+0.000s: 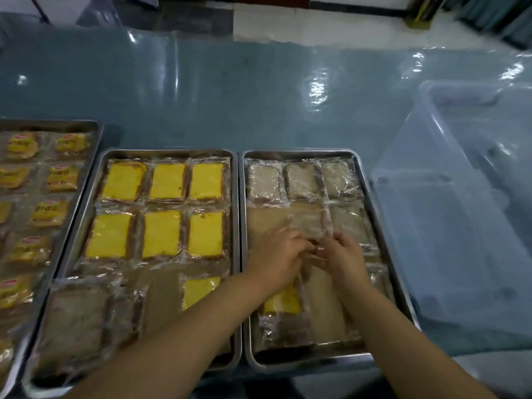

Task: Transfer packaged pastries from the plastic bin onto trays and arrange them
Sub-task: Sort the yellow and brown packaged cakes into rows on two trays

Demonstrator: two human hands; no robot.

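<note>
We count 3 trays: left tray point(93, 145), middle tray point(169, 153), right tray point(299, 154). There's 1 bin point(426, 203). Left hand point(276, 256) and right hand point(344, 259) both pinch 1 pale pack point(308, 224) with curled fingers.

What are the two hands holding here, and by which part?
Both the left hand and right hand pinch a pale wrapped pastry by its near edge, over the right tray.

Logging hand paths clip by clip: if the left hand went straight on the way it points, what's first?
The left hand would likely meet the pale pastry in clear plastic wrap at its fingertips, mid-row on the rightmost rectangular steel tray; blur hides contact.
</note>
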